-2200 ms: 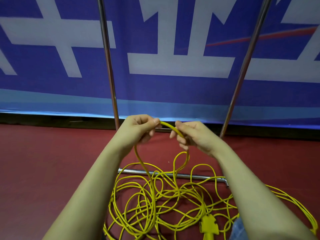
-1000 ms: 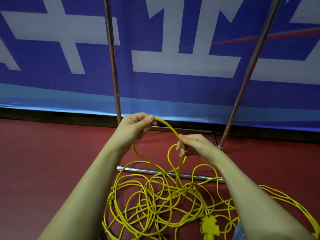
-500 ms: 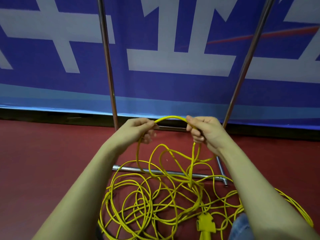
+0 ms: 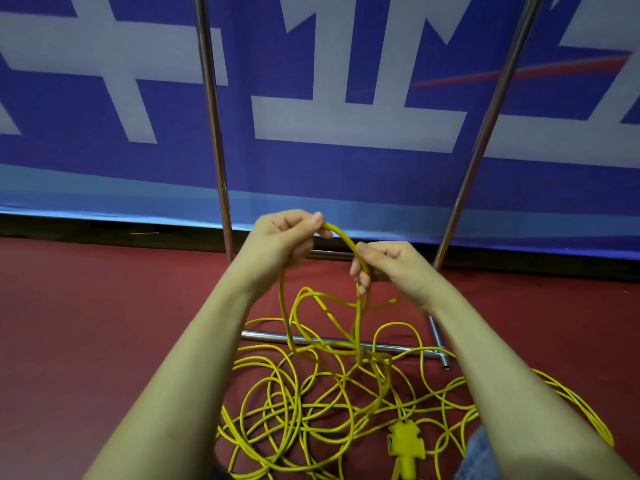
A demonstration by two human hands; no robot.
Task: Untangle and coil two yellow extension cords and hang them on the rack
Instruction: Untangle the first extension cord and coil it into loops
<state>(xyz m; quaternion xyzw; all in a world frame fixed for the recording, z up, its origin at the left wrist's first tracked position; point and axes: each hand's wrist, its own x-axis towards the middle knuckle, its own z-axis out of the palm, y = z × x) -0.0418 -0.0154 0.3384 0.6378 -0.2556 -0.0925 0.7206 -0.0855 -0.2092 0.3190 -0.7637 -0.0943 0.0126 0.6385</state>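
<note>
A tangled heap of yellow extension cord lies on the red floor in front of me, with a yellow socket block at its lower right. My left hand pinches a strand of the cord between thumb and fingers. My right hand grips the same strand a short way along, lower and to the right, so a small arc of cord spans between them. Loops hang from both hands down into the heap. The metal rack stands right behind, its two uprights rising past my hands.
The rack's base bar runs along the floor under the far part of the heap, ending at a foot on the right. A blue and white banner covers the wall behind. More cord trails off at the lower right.
My right hand has come down and closer to the left hand, shortening the arc of cord between them. The hanging loops have shifted. My left hand keeps its hold.
</note>
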